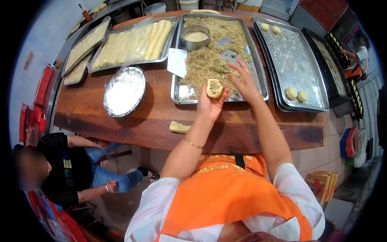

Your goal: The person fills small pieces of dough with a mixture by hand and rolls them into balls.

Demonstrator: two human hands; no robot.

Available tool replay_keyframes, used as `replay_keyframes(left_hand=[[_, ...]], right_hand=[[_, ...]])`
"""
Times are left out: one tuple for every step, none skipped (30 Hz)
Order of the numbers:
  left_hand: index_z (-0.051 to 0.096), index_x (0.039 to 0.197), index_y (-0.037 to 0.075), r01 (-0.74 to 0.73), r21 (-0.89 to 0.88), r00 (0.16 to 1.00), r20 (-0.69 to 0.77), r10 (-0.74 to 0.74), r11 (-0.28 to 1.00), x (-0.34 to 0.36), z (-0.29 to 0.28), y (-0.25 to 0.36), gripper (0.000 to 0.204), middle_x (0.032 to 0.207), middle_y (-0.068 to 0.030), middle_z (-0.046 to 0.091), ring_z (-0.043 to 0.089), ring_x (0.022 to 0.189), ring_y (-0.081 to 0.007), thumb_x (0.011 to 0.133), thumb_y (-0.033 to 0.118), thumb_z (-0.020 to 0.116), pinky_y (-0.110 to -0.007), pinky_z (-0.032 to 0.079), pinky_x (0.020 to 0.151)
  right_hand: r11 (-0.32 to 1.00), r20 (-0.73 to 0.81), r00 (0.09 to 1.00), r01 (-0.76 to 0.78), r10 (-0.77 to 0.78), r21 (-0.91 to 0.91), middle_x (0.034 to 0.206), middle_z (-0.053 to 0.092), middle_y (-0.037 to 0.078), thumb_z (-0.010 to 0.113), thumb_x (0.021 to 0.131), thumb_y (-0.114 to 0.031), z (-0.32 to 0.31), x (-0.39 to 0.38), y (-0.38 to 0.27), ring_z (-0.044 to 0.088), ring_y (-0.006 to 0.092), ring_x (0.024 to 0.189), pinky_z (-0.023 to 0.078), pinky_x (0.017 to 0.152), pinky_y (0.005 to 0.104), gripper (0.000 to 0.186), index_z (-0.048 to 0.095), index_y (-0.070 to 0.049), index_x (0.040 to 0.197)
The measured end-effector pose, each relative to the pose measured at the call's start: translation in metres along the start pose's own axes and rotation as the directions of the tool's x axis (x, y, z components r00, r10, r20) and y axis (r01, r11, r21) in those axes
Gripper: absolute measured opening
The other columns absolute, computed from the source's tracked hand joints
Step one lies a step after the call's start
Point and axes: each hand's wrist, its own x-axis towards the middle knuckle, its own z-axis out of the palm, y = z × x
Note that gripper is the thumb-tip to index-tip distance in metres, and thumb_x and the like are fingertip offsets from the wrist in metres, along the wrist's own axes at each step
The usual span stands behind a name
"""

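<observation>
In my left hand (pixel 210 105) rests a small cup of pale dough (pixel 214 88), hollowed in the middle, with what looks like filling inside. My right hand (pixel 244 82) hovers just to its right, fingers apart and holding nothing. Both hands are over the near end of a metal tray (pixel 174 92) spread with crumbly brown filling (pixel 213 56). A round metal bowl (pixel 195 37) of pale powder stands in that tray, and a white flat scraper (pixel 177 62) leans at its left edge. A short dough piece (pixel 179 127) lies near the table's front edge.
Left on the wooden table (pixel 157 90) are a bowl of white flour (pixel 124 90) and a tray of long dough rolls (pixel 159 36) partly under plastic. Stacked trays (pixel 298 56) with a few dough balls (pixel 291 93) stand right. A person (pixel 64 169) sits at left; another (pixel 358 58) works far right.
</observation>
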Motion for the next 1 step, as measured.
replay_keyframes(left_hand=[[0.052,0.134,0.004,0.016,0.026,0.998,-0.063,-0.014,1.000,-0.0024,0.0038,-0.0015,0.052,0.120,-0.0182,0.063,0.068,0.102,-0.0307,0.107,0.045,0.036,-0.031,0.063,0.076]], right_hand=[[0.974,-0.085,0.995,0.077,-0.061,0.211,0.162,0.028,0.018,0.055,0.095,-0.057,0.0113,-0.0163,-0.0177,0.021,0.0354,0.151,0.020,0.121,0.0483,0.070,0.043,-0.015,0.151]])
